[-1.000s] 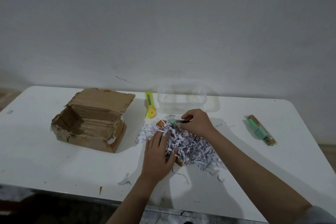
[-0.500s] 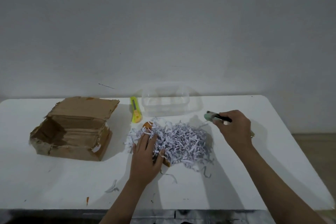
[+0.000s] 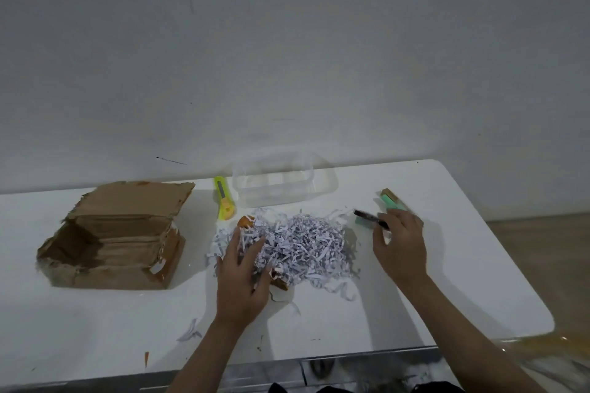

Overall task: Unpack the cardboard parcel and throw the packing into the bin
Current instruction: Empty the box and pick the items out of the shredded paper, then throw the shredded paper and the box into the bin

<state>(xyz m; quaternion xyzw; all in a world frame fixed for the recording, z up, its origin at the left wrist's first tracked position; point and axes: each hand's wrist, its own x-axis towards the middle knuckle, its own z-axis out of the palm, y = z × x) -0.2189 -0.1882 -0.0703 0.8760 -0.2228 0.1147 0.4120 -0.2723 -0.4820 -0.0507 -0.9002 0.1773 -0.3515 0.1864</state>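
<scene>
The torn cardboard parcel [image 3: 118, 239] lies open on its side at the left of the white table [image 3: 447, 281]. A pile of white shredded paper packing [image 3: 306, 242] sits in the middle, with a piece of orange card [image 3: 245, 222] poking out beneath it. My left hand [image 3: 242, 274] rests flat on the pile's left part, fingers spread. To the right of the pile, my right hand [image 3: 400, 246] holds a small green-and-black item [image 3: 367, 219] low over the table.
A clear plastic container [image 3: 274, 188] stands behind the pile by the wall. A yellow utility knife [image 3: 223, 198] lies to its left. A mint-green and brown item [image 3: 392, 201] lies at the right. Paper scraps [image 3: 191, 329] lie near the front edge.
My right hand has lifted the small green-and-black item out of the shredded paper and carried it to the right, close to the mint-green item. My left hand stays on the pile.
</scene>
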